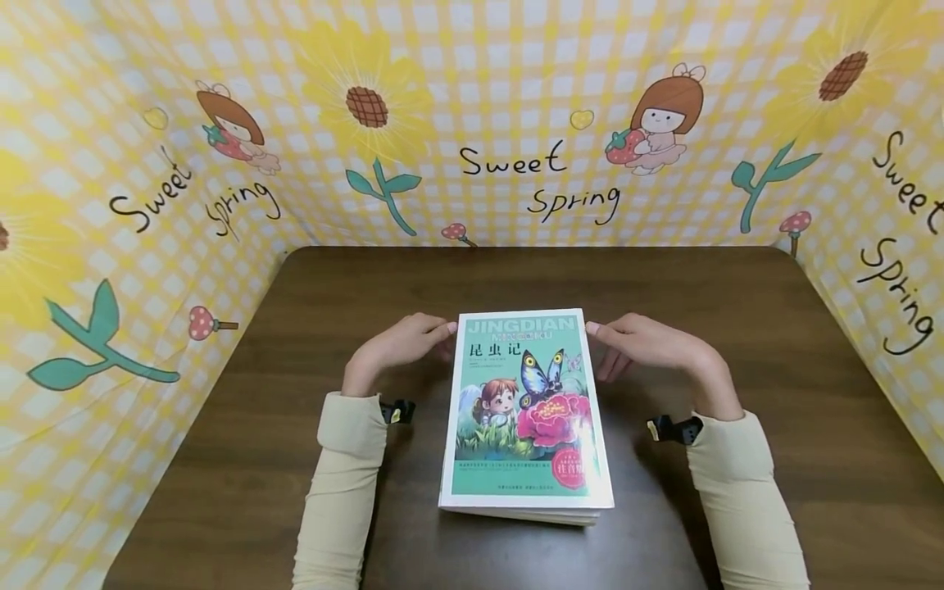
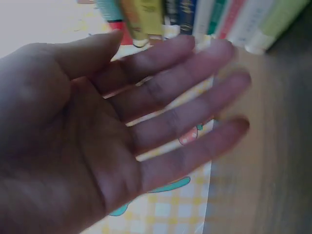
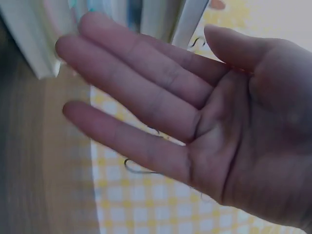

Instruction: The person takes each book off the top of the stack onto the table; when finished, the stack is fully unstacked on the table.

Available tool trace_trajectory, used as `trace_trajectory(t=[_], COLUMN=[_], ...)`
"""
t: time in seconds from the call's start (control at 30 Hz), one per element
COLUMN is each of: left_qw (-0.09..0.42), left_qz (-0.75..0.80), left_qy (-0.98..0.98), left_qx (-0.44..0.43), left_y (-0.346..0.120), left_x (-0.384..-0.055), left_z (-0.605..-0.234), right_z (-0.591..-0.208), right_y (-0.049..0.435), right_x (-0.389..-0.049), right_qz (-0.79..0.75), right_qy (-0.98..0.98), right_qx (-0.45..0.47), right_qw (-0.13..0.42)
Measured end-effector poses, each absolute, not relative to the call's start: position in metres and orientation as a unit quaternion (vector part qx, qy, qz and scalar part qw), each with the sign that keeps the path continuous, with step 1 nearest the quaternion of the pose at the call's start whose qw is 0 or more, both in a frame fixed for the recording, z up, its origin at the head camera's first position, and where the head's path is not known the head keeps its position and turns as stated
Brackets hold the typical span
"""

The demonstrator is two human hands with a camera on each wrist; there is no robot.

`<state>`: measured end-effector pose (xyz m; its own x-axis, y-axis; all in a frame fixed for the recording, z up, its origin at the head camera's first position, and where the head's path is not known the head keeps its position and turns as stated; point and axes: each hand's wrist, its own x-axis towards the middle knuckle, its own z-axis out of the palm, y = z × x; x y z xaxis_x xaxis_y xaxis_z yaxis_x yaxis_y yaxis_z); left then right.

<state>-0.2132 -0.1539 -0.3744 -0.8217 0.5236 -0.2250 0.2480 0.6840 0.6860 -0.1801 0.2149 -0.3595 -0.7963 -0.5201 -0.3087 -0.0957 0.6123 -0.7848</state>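
Note:
A stack of books lies on the brown table, topped by a green-covered book [image 1: 525, 410] with a butterfly, a child and a pink flower on its cover. Several coloured spines [image 2: 185, 17] show in the left wrist view; pale book edges [image 3: 27, 34] appear in the right one. My left hand [image 1: 401, 344] is at the stack's far left corner, fingers straight and slightly spread. Opposite it, my right hand [image 1: 649, 340] has its thumb by the far right corner, fingers extended. Whether either thumb touches the books I cannot tell. Neither hand grips anything.
The brown tabletop [image 1: 354, 283] extends around the stack. A yellow checked cloth [image 1: 501, 82] with flowers and "Sweet Spring" lettering stands behind and along both sides. Black wrist cameras, left [image 1: 398, 411] and right [image 1: 673, 428], sit at the cuffs.

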Motion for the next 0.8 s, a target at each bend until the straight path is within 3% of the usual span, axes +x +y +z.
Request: trace_trajectory(t=[0.17, 0.37, 0.8], left_qw=[0.245, 0.278, 0.275], left_qz=[0.417, 0.410, 0.513], left_qy=[0.844, 0.837, 0.782], left_qx=[0.231, 0.233, 0.224], left_y=[-0.152, -0.149, -0.151], left_x=[-0.211, -0.212, -0.211], left_z=[-0.372, -0.372, -0.367], right_z=[-0.357, -0.357, -0.357], right_y=[0.202, 0.192, 0.178], right_x=[-0.174, -0.169, -0.168], right_qz=[-0.396, -0.360, -0.332], right_qy=[0.860, 0.882, 0.908], right_qx=[-0.198, -0.192, -0.170], right_qw=[0.252, 0.237, 0.189])
